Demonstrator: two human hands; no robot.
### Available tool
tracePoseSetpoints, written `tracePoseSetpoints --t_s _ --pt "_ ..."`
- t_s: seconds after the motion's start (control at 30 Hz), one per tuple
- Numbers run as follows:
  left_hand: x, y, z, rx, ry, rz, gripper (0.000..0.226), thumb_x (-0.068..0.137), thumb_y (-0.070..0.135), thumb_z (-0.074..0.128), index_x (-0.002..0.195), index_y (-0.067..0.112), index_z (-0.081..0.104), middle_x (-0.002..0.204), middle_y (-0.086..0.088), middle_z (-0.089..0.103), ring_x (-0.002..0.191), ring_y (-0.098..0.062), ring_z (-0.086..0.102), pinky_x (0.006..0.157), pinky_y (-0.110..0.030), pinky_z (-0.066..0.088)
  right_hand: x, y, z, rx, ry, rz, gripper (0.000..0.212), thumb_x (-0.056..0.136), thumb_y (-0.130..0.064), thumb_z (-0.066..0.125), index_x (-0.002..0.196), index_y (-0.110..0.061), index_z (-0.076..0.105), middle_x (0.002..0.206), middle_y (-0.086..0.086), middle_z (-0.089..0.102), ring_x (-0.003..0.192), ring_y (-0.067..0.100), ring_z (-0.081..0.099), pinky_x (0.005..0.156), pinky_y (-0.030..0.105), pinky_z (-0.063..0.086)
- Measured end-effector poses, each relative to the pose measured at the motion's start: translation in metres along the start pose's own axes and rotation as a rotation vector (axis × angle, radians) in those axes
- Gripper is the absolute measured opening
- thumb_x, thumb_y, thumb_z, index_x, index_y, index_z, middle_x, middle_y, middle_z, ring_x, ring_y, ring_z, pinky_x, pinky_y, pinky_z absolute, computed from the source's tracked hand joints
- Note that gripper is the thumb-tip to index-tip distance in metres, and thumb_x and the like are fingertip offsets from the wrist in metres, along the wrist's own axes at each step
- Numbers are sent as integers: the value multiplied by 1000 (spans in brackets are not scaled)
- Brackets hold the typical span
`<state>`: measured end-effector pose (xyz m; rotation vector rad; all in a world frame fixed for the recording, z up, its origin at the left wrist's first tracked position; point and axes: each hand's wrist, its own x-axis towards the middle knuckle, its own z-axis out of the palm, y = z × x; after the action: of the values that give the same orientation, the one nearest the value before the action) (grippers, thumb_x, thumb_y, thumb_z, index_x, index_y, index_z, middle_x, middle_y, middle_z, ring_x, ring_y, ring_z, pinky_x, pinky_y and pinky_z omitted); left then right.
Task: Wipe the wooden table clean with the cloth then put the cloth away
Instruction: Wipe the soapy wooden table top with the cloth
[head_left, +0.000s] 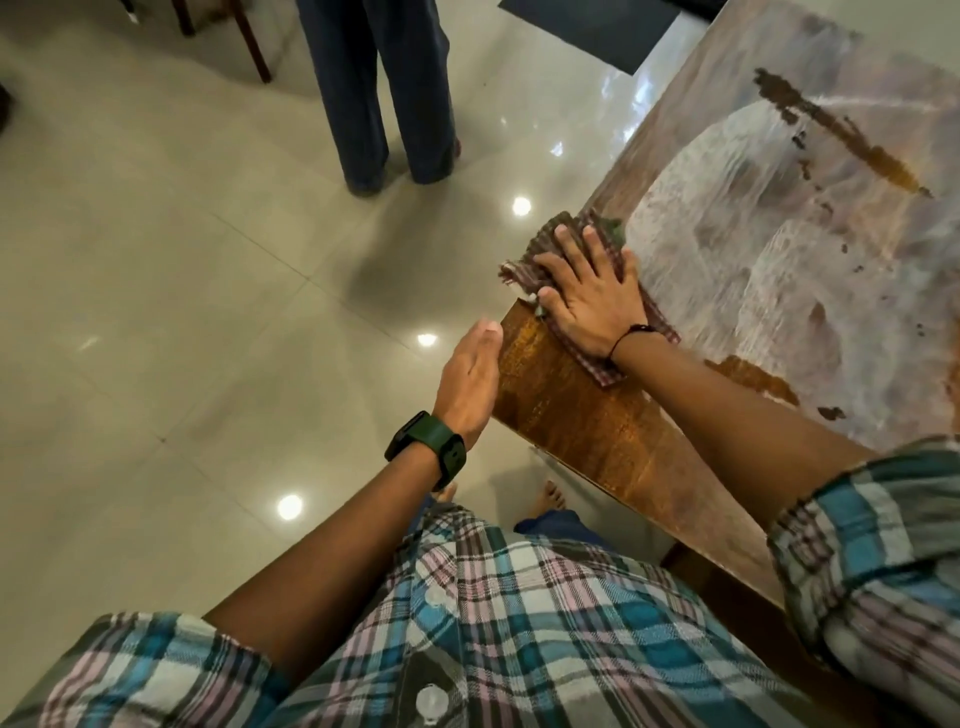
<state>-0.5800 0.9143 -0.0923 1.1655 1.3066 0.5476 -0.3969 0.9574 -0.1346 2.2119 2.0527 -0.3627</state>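
The wooden table (597, 431) fills the right side, its top streaked with wet wipe marks and dark brown patches. A checked brown cloth (558, 236) lies at the table's left corner and partly overhangs the edge. My right hand (587, 296) presses flat on the cloth, fingers spread. My left hand (470, 382), with a green watch on the wrist, is held flat and cupped against the table's edge just below the corner, holding nothing.
A person in dark blue trousers (384, 93) stands on the glossy tiled floor (182, 286) beyond the corner. Chair legs (254, 47) stand at the top left, and a dark mat (597, 26) lies at the top. My bare feet (550, 501) are beside the table.
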Motion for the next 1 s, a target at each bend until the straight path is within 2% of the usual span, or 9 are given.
tracePoseSetpoints --t_s 0.1,0.23,0.33,0.4,0.5,0.63,0.73,0.83,1.0 --pt "8 2 0 17 6 40 60 94 53 28 143 18 30 151 -2 30 138 -14 27 115 -40 21 -39 -22 16 -63 21 -69 62 89 -55 1 149 -37 6 159 0 -5 145 27 -9 112 58 -8" --pt "23 8 4 63 -10 61 54 98 43 28 145 17 24 153 -2 23 140 -13 20 117 -36 16 -114 -38 45 -22 88 -270 54 96 -51 19 146 -33 24 156 2 21 144 32 16 109 61 11" --pt "28 13 10 107 -61 92 54 98 41 28 146 17 22 154 -1 21 141 -13 18 116 -33 15 -119 -28 47 4 93 -306 50 97 -52 18 144 -37 26 155 -1 25 144 28 19 107 60 16" --pt "29 13 14 136 -97 99 54 98 41 28 146 18 20 154 -2 19 141 -14 16 116 -33 13 -108 -26 42 30 103 -273 49 96 -51 18 144 -39 24 155 -1 25 143 28 19 108 60 16" --pt "32 9 18 160 -151 130 55 98 41 29 146 16 18 155 -4 16 142 -15 13 117 -41 13 -81 -18 33 28 85 -143 54 93 -50 20 146 -39 17 157 -2 19 144 28 15 111 61 13" --pt "31 1 22 278 -172 191 71 86 51 23 146 16 13 156 -3 8 143 -13 4 118 -36 3 -24 11 9 33 62 60 58 91 -57 8 147 -43 13 159 -6 3 146 22 -3 113 55 -2" --pt "31 -4 25 456 -174 219 73 85 51 18 147 15 8 157 -3 3 143 -14 -2 115 -32 -3 0 19 -1 70 28 138 51 99 -50 21 148 -41 10 160 -6 -3 146 21 -9 113 53 -7" --pt "34 -8 31 740 -159 277 63 96 44 22 147 12 4 157 -5 -2 143 -16 -6 114 -33 -6 -35 12 12 67 54 143 55 96 -52 12 149 -37 8 160 -2 -2 146 23 -8 113 51 -8" --pt "53 -9 41 1078 -140 401 57 98 29 24 146 12 -2 156 -6 -7 143 -19 -9 113 -36 -11 -163 20 47 14 124 117 54 98 -50 10 147 -31 22 156 3 20 144 27 12 112 51 9"
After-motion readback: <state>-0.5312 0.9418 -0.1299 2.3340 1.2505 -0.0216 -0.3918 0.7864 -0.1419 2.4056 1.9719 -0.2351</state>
